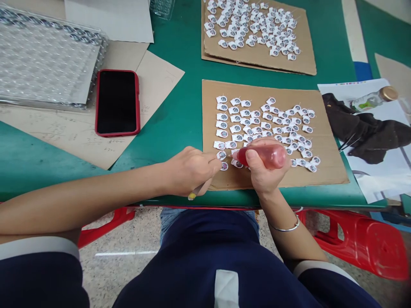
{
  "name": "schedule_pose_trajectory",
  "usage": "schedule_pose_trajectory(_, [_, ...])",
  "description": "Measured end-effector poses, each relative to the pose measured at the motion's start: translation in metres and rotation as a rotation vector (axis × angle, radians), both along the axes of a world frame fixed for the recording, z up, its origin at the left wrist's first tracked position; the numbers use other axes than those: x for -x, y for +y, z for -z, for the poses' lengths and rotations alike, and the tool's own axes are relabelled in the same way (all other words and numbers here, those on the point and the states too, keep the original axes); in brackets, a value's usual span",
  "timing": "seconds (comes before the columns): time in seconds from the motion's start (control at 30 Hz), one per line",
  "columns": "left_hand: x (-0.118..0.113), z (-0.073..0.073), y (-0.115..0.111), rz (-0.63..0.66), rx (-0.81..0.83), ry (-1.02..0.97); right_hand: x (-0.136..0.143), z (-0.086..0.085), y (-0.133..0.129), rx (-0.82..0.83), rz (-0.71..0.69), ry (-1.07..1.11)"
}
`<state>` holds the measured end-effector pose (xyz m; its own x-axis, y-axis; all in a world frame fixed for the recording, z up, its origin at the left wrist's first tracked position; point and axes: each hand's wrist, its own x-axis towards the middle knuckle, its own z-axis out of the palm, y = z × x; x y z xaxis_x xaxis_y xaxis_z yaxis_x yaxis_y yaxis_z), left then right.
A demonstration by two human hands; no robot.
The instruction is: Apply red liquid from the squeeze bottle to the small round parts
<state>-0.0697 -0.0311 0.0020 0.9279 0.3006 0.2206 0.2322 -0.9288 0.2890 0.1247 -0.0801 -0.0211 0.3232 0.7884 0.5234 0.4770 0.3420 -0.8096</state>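
Observation:
My right hand (268,173) is wrapped round a squeeze bottle of red liquid (265,155). The bottle is tilted, its narrow tip pointing left over the lower left of a cardboard sheet (257,182). Pinched in my left hand (192,171) is a slim tool with a yellow end (192,195); its working end is hidden by my fingers. Those fingertips are close to a small white piece with a round dark print (221,155) at the sheet's left edge. Several similar pieces (246,113) lie in rough rows on the cardboard, some hidden behind the bottle and my right hand.
Another cardboard stack (257,64), covered with similar pieces, lies farther back. Left are a red-cased phone (117,102) and bubble wrap (45,60). At right, a dark cloth (369,132), tweezers (349,142) and a small glass jar (369,101) lie on paper. Red stools (379,246) stand below.

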Motion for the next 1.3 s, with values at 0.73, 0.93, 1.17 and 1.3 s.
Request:
schedule_pose_trajectory(0.73, [-0.001, -0.003, 0.006, -0.076, 0.169, -0.123, 0.001, -0.002, 0.0, -0.031, -0.03, 0.002])
schedule_pose_trajectory(0.93, [-0.002, -0.007, 0.015, -0.124, 0.312, -0.172, 0.001, -0.001, -0.002, -0.005, -0.006, -0.017])
schedule_pose_trajectory(1.17, [-0.003, -0.005, 0.024, -0.173, 0.486, -0.181, 0.002, -0.002, -0.002, -0.033, -0.024, -0.012])
schedule_pose_trajectory(1.3, [-0.003, -0.004, 0.027, -0.193, 0.553, -0.184, 0.002, -0.003, -0.001, -0.053, -0.061, -0.016])
